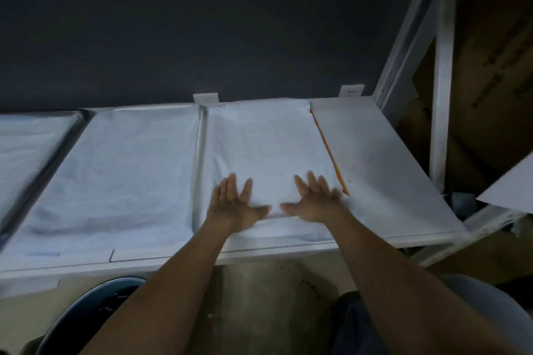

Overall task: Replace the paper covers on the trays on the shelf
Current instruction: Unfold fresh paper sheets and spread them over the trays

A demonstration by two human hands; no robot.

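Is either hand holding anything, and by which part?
Nothing is held: left hand and right hand press flat on the paper cover near its front edge.

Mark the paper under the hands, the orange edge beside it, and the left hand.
paper cover (268, 147), head view, bare middle of sheet.
orange edge (328, 150), head view, midway along strip.
left hand (234, 204), head view, back of hand.

Rt end of shelf (288, 251), from above.
Left hand (235, 204) & right hand (313, 202) flat, side by side, on paper (265, 147) over tray (329, 153), near front edge; 2nd paper (115, 167) just left; boxes (490, 66) behind post (441, 95), far rt.
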